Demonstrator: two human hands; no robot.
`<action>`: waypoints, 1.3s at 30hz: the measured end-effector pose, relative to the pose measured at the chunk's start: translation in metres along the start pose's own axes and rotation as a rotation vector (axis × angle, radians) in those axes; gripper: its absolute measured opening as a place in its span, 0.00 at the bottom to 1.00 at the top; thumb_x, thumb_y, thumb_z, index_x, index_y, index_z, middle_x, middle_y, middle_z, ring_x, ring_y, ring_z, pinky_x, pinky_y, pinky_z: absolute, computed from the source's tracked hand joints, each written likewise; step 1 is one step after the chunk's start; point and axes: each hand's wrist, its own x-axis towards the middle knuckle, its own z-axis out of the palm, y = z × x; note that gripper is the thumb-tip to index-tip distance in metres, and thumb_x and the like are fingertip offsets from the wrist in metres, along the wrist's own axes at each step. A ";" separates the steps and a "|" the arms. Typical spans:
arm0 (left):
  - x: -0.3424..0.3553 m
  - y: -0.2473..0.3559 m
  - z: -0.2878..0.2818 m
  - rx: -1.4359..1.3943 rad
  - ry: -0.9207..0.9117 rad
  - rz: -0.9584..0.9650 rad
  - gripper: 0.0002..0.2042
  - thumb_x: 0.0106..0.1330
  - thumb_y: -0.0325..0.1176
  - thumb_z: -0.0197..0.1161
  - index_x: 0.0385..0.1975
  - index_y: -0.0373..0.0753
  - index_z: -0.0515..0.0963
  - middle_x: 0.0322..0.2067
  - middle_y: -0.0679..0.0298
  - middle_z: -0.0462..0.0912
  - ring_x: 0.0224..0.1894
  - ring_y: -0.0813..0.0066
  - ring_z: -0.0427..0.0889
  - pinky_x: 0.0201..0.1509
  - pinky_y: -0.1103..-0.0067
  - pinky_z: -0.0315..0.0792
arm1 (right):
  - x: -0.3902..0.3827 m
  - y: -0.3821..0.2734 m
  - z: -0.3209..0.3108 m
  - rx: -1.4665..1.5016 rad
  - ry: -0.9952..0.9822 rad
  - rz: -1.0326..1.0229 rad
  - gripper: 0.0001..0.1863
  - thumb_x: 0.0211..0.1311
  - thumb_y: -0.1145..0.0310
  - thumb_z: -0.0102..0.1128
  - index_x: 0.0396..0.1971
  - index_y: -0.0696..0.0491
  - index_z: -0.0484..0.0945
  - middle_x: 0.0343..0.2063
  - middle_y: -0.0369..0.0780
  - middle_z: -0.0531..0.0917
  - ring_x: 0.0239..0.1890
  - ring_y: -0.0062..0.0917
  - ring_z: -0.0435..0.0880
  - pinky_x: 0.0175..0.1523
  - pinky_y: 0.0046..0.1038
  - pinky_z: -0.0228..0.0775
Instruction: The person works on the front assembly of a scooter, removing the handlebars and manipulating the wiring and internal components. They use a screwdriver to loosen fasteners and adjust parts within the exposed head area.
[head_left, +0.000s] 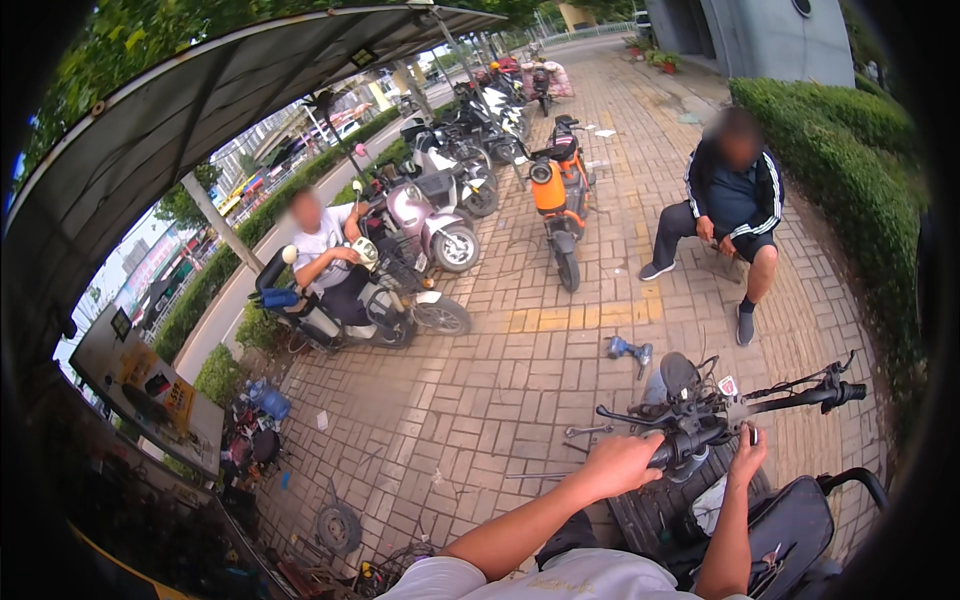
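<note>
My left hand (625,462) is closed around the black left grip of a scooter handlebar (785,403), at the lower right of the head view. My right hand (748,455) is closed near the middle of the bar, just below a silver clamp (737,410), on a small dark object that I cannot make out. A round mirror or display (680,376), levers and cables surround the bar. Beneath lie the dark footboard (650,510) and a black seat (785,530). A blue power tool (628,352) and wrenches (588,430) lie on the paving beside the scooter.
A person (320,250) sits on a scooter at left, beside parked scooters (440,225) under a canopy (250,55). An orange scooter (557,200) stands ahead. Another person (730,205) sits at right before a hedge (850,180). A loose wheel (338,528) lies at lower left.
</note>
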 end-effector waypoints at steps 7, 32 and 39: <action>0.011 0.003 -0.003 0.042 -0.044 -0.019 0.24 0.55 0.48 0.64 0.48 0.42 0.69 0.27 0.53 0.81 0.32 0.50 0.80 0.32 0.63 0.73 | 0.005 -0.011 -0.002 -0.032 0.036 0.040 0.06 0.53 0.74 0.64 0.30 0.59 0.80 0.27 0.35 0.75 0.32 0.18 0.72 0.39 0.20 0.64; 0.004 0.011 0.002 -0.073 0.084 0.035 0.22 0.50 0.40 0.70 0.43 0.38 0.73 0.18 0.56 0.74 0.23 0.55 0.75 0.28 0.69 0.67 | 0.000 -0.056 -0.011 -0.211 0.182 -0.127 0.07 0.55 0.69 0.65 0.29 0.57 0.79 0.20 0.35 0.72 0.21 0.17 0.66 0.27 0.21 0.61; 0.006 0.013 0.002 -0.060 0.060 0.013 0.22 0.50 0.38 0.70 0.43 0.37 0.73 0.18 0.57 0.73 0.21 0.58 0.74 0.27 0.70 0.66 | 0.000 -0.072 -0.037 0.054 0.310 0.069 0.10 0.60 0.65 0.63 0.29 0.57 0.76 0.19 0.27 0.71 0.22 0.09 0.64 0.26 0.17 0.58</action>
